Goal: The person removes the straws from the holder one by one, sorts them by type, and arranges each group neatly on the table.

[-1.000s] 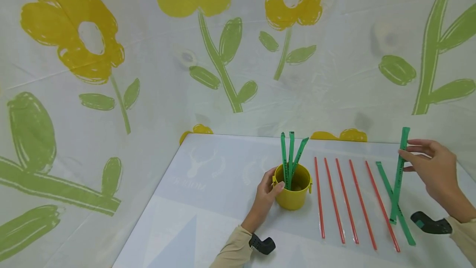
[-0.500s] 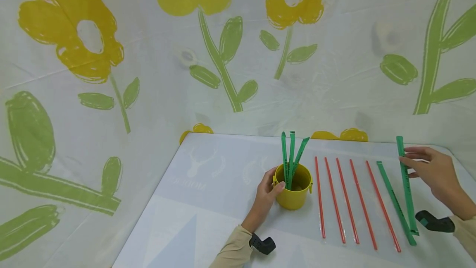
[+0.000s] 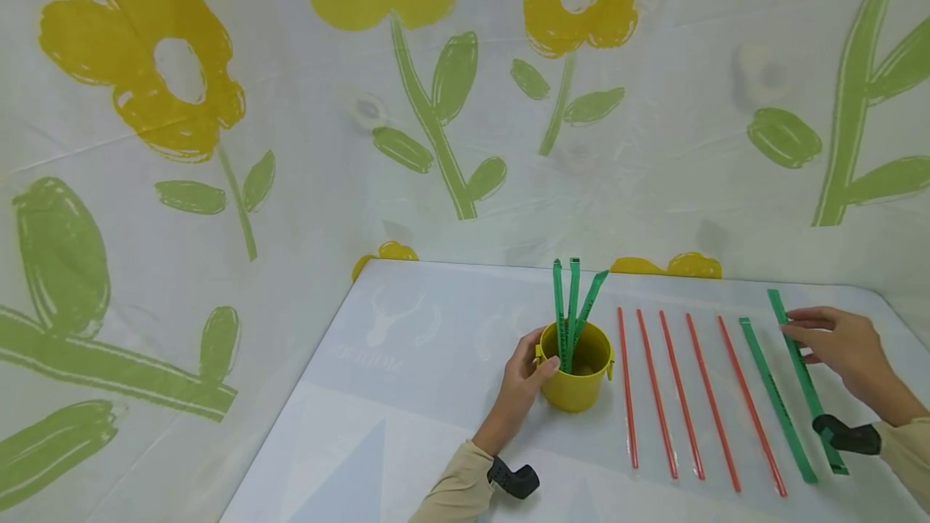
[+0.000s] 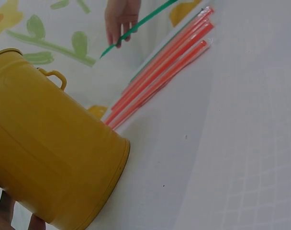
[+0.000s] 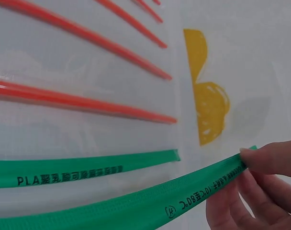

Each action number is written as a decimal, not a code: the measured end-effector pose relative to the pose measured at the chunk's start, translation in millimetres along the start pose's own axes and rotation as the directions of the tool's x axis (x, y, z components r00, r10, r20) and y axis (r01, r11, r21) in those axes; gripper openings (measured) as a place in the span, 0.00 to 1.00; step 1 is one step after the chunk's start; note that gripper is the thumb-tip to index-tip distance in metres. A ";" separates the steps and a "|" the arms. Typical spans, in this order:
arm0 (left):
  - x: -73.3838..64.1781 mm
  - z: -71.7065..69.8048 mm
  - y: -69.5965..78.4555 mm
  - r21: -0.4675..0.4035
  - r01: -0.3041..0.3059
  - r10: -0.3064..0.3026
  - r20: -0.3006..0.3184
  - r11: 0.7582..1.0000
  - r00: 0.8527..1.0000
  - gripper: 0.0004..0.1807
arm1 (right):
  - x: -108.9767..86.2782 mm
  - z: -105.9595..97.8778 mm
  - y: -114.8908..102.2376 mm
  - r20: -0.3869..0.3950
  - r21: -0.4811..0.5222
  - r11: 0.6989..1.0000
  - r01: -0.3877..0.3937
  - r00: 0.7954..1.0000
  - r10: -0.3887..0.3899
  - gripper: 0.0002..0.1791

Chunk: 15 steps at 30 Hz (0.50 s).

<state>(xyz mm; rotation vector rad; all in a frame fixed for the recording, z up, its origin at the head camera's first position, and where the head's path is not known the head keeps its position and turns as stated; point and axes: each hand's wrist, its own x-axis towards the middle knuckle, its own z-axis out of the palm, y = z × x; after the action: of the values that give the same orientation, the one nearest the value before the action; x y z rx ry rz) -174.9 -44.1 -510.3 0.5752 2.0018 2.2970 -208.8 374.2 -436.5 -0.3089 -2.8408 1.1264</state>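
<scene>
My left hand [image 3: 525, 375] grips the side of a small yellow bucket [image 3: 574, 391] that stands on the table. Three green paper-wrapped straws lean inside the bucket, their tops above its rim. At the right, my right hand [image 3: 839, 343] pinches another green wrapped straw [image 5: 203, 189] near its far end, thumb against fingers. This straw lies at a slant just right of a second green wrapped straw [image 3: 779, 402] on the table. Printed black lettering shows on both wrappers in the right wrist view. In the left wrist view, the bucket [image 4: 50, 139] covers most of my left hand.
Several red straws [image 3: 662, 394] in clear wrappers lie side by side between the bucket and the green straws. The white table [image 3: 349, 426] meets a flower-printed curtain [image 3: 305, 184] at its back and left edges. Dark wrist devices [image 3: 514, 478] sit on both wrists.
My right hand has lowered the green straw and swung its near end to the right, so it no longer crosses the other green straw. The left hand keeps its hold on the bucket.
</scene>
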 end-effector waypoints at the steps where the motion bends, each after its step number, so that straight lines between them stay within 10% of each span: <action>1: 0.0 -0.1 0.0 0.001 -0.001 0.001 0.001 1.000 1.000 0.26 | 0.8 1.1 2.3 0.002 -0.005 1.000 -0.006 1.000 0.006 0.26; 15: -1.3 0.7 7.3 0.015 0.024 -0.023 -0.007 1.000 1.000 0.26 | 16.6 15.6 35.3 0.017 -0.028 0.996 -0.085 0.996 0.086 0.25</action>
<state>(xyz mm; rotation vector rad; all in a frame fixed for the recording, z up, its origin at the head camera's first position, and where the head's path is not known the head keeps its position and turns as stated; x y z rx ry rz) -171.9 -45.0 -503.5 0.5430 2.0199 2.2750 -221.6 392.4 -472.2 -0.4285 -2.8858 1.1116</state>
